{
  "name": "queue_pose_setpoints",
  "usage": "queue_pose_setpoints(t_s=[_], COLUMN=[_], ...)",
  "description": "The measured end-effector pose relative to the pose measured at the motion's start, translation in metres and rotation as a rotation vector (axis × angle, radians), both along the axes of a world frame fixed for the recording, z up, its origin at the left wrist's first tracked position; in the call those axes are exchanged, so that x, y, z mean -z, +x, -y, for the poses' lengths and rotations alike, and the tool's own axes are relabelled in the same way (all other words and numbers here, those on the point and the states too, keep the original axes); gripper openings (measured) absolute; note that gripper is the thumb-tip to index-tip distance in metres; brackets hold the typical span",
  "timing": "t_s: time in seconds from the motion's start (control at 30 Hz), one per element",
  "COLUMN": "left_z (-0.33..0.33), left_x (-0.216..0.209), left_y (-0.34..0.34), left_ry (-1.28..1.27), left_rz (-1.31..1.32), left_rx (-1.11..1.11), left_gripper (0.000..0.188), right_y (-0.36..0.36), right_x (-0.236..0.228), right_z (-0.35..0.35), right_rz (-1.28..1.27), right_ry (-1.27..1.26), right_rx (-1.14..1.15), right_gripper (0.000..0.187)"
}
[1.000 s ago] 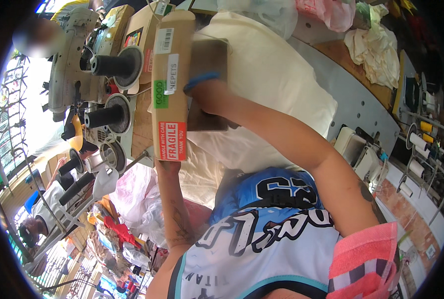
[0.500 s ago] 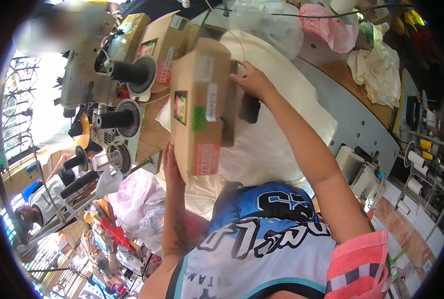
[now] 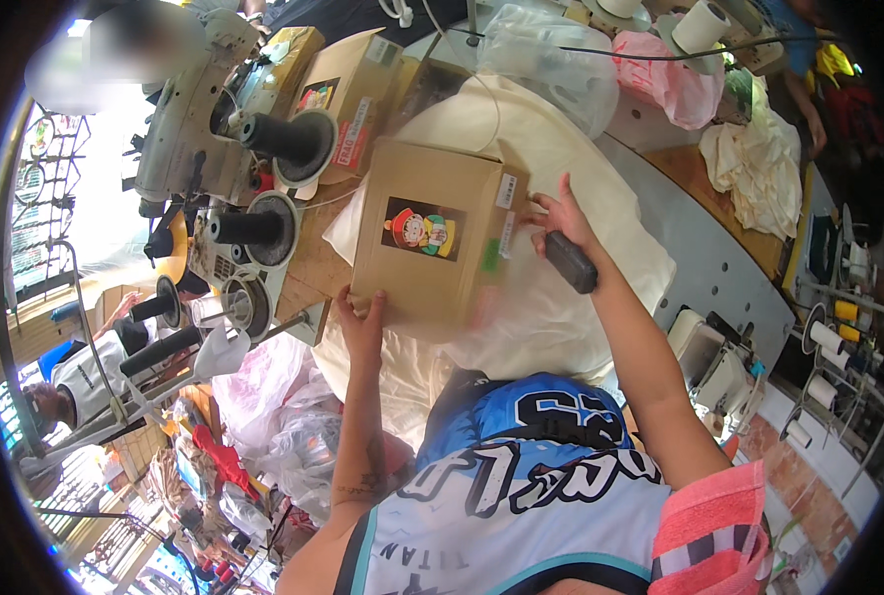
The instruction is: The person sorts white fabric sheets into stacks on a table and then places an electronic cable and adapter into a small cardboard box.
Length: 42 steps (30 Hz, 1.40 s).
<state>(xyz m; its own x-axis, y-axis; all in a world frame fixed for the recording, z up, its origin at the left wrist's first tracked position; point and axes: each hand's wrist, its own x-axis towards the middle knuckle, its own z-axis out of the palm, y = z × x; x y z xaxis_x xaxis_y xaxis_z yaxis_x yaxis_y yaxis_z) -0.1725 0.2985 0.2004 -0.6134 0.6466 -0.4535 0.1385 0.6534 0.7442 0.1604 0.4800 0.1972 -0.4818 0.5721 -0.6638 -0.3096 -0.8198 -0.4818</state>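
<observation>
A brown cardboard box [image 3: 372,268] with a cartoon picture on its face tilts above the cream cloth [image 3: 610,213]. My left hand [image 3: 364,322] grips its lower left corner, thumb on the face and fingers behind. Beside the box's right edge is my right hand [image 3: 561,220], thumb and forefinger spread. A black oblong object [image 3: 571,263] lies against its palm, seemingly held by the lower fingers; its kind is unclear. Whether the fingertips touch the box's edge I cannot tell.
Behind, a second cardboard box [image 3: 348,74] stands near a sewing machine [image 3: 189,129]. Dark thread cones [image 3: 248,228] line the left side. Plastic bags [image 3: 546,69] lie at the back, more bags [image 3: 283,407] at lower left. Another person [image 3: 90,372] is at far left.
The box has turned so its pictured face shows more fully, and it sits lower. My right hand has moved right and down from the box's upper edge, its fingers opening outward.
</observation>
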Motion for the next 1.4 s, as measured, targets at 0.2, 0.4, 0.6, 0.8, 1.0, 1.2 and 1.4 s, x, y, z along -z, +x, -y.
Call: queue_pose_setpoints(t_s=[0.2,0.4,0.6,0.8,1.0,1.2,1.4], left_z=[-0.009,-0.036,-0.016,-0.02,-0.032,-0.045,-0.034], left_x=[0.025,0.017,-0.008,-0.014,-0.022,0.004,0.07], left_y=[-0.023,-0.036,-0.029,-0.016,0.013,0.011,-0.005], left_ry=[0.094,-0.069,0.071,0.071,0.146,0.162,0.079], left_rz=[-0.109,0.141,0.547,0.548,0.648,0.831,0.259], left_rx=[0.188,0.141,0.203,0.266,0.327,0.289,0.475], left_gripper=[0.073,0.068,0.052,0.054,0.05,0.061,0.039], right_y=[-0.029,-0.067,-0.056,-0.039,-0.008,0.037,0.099], right_x=[-0.023,-0.018,-0.012,-0.013,-0.028,-0.049,-0.05], right_z=[0.027,0.053,0.05,0.064,0.078,0.087,0.119], right_rz=[0.561,0.546,0.385,0.376,0.338,0.306,0.285], right_ry=[0.358,0.424,0.355,0.28,0.254,0.192,0.341], right_rx=[-0.314,-0.346,-0.338,-0.228,-0.023,0.07,0.253], right_gripper=[0.083,0.091,0.102,0.084,0.066,0.061,0.055])
